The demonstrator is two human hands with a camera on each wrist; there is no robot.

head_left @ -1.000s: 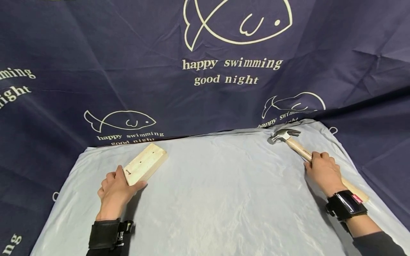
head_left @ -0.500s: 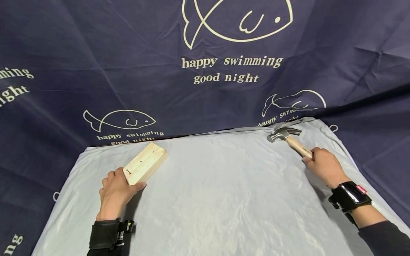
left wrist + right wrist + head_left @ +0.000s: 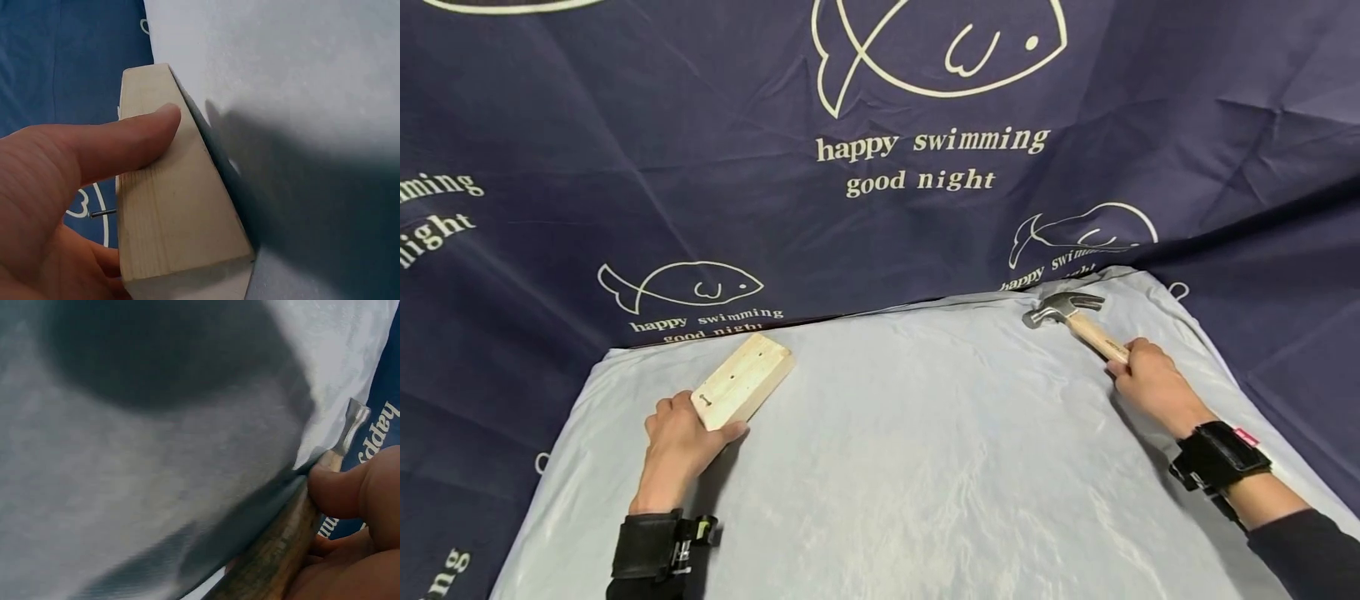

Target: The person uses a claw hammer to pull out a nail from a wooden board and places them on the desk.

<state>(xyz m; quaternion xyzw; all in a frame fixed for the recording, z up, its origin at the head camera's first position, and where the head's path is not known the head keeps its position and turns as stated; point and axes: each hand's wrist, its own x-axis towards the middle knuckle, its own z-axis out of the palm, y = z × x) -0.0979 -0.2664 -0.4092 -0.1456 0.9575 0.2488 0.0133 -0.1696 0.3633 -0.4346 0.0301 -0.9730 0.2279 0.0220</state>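
Note:
On the left of the head view, my left hand (image 3: 681,442) grips the near end of a pale wooden block (image 3: 747,377), thumb along one long side and the other fingers on the opposite side. A nail (image 3: 103,214) stands out of the block's face near that end, and small dark holes show further along it. At the right, my right hand (image 3: 1161,390) holds the wooden handle of a claw hammer (image 3: 1096,337), its thumb lying along the wood in the right wrist view. The metal head (image 3: 1062,308) points away, towards the back. My hand and wrist hide the handle's rear part.
A pale sheet (image 3: 910,467) covers the table under both hands. Behind it hangs a dark blue curtain (image 3: 880,242) printed with fish and lettering, close to the table's back edge and the hammer head. A dark wristband (image 3: 1221,454) is on the right wrist.
My right hand and forearm have turned on the hammer handle, and the handle's rear end, seen a second ago, is hidden now. My left hand keeps its hold on the block.

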